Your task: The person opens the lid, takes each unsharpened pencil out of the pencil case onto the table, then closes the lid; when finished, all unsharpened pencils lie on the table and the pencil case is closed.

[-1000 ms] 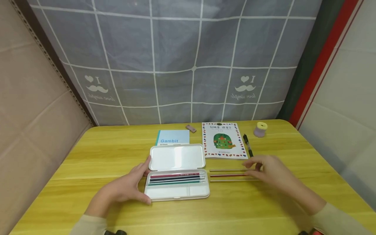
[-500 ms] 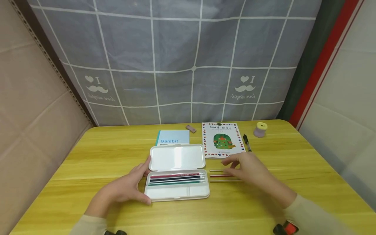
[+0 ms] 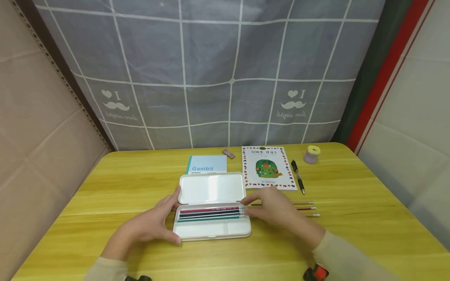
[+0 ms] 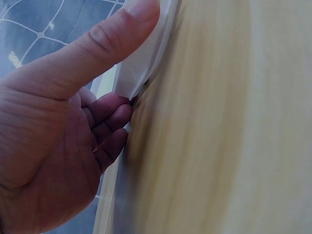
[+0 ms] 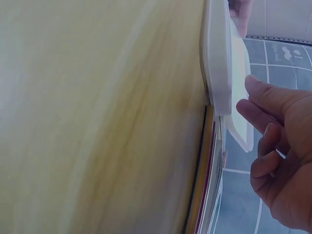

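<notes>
A white pencil case (image 3: 200,231) lies with its lid folded back. In its long compartment several pencils (image 3: 211,213) lie side by side, eraser ends to the right. My left hand (image 3: 151,222) holds the case's left end, thumb at the front corner and fingers behind; the left wrist view shows the thumb on the white wall (image 4: 139,63). Over the case's right end is my right hand (image 3: 274,207), thumb and forefinger apart near the eraser ends. Nothing shows between those fingertips in the right wrist view. Under this hand three more pencils (image 3: 305,208) lie on the table, partly hidden.
Behind the lid lies a light-blue notebook (image 3: 208,164), with a small eraser (image 3: 228,153) beyond it. A white picture-covered book (image 3: 268,168), a black pen (image 3: 298,177) and a yellow-and-purple round container (image 3: 311,155) are at the back right. A grey grid curtain (image 3: 207,105) hangs behind the table.
My right hand has moved left from the loose pencils' eraser ends to the case's right end, uncovering those ends and the pen. The left hand and case have stayed put.
</notes>
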The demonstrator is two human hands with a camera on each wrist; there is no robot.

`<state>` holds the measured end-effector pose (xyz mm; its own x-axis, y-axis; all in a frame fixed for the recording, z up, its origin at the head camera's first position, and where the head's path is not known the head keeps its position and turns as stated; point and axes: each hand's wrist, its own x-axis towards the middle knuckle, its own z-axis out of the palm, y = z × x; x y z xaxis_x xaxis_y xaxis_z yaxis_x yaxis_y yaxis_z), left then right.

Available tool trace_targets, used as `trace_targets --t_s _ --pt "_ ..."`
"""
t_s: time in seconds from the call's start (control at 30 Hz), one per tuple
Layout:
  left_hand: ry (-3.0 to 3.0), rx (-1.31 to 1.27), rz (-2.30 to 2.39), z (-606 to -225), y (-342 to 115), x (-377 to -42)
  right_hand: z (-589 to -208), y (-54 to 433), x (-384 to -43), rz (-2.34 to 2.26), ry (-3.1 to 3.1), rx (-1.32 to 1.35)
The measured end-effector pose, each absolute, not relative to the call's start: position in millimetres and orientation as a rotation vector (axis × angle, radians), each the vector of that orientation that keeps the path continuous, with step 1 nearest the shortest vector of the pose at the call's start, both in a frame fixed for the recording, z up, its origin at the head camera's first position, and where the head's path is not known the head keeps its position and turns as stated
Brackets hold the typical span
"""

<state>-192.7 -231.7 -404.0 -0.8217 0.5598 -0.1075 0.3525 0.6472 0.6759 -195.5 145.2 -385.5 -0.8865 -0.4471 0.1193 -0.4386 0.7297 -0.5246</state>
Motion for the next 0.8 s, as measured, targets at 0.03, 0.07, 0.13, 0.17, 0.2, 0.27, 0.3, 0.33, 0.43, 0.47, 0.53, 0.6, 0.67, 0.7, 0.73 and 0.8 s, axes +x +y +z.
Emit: trace_targets --t_s 0.03,0.07,0.13,0.17,0.2,0.27,0.3,0.33,0.43,0.47,0.53,0.6,0.67,0.7,0.73,0.8 --pt "2.559 0.728 0.958 -404 -232 -193 -387 142 -196 -0.861 2.905 -0.746" --pt "2.560 0.727 0.956 -404 -232 -192 -387 140 -196 -0.848 2.905 -0.753" --pt "2.561 0.725 0.951 -403 -232 -192 -389 135 -197 -0.823 2.903 -0.772" --pt "2.562 0.725 0.948 -403 -232 -192 -390 133 -197 -0.804 2.906 -0.780" --pt "2.565 0.729 0.943 -403 -232 -192 -390 132 -197 -0.789 2.912 -0.786" --pt "2.568 0.735 0.940 -403 -232 -193 -390 129 -197 -0.764 2.927 -0.794" --pt "2.567 0.738 0.943 -403 -232 -193 -390 129 -197 -0.756 2.931 -0.792" --pt "2.567 0.740 0.945 -403 -232 -194 -390 128 -197 -0.750 2.937 -0.786" --pt "2.563 0.741 0.954 -402 -232 -195 -390 127 -197 -0.742 2.943 -0.767" --pt "2.562 0.738 0.955 -402 -232 -195 -391 126 -197 -0.738 2.945 -0.769" --pt "2.562 0.736 0.951 -402 -232 -196 -392 125 -197 -0.706 2.948 -0.783" --pt "2.564 0.740 0.945 -403 -233 -195 -393 124 -197 -0.679 2.952 -0.801" --pt "2.565 0.746 0.939 -403 -233 -195 -394 123 -196 -0.662 2.952 -0.814" --pt "2.566 0.749 0.937 -403 -233 -195 -394 122 -196 -0.659 2.949 -0.814" --pt "2.565 0.751 0.937 -403 -234 -195 -394 122 -196 -0.658 2.952 -0.817" --pt "2.565 0.746 0.936 -403 -234 -195 -395 122 -195 -0.659 2.959 -0.819"
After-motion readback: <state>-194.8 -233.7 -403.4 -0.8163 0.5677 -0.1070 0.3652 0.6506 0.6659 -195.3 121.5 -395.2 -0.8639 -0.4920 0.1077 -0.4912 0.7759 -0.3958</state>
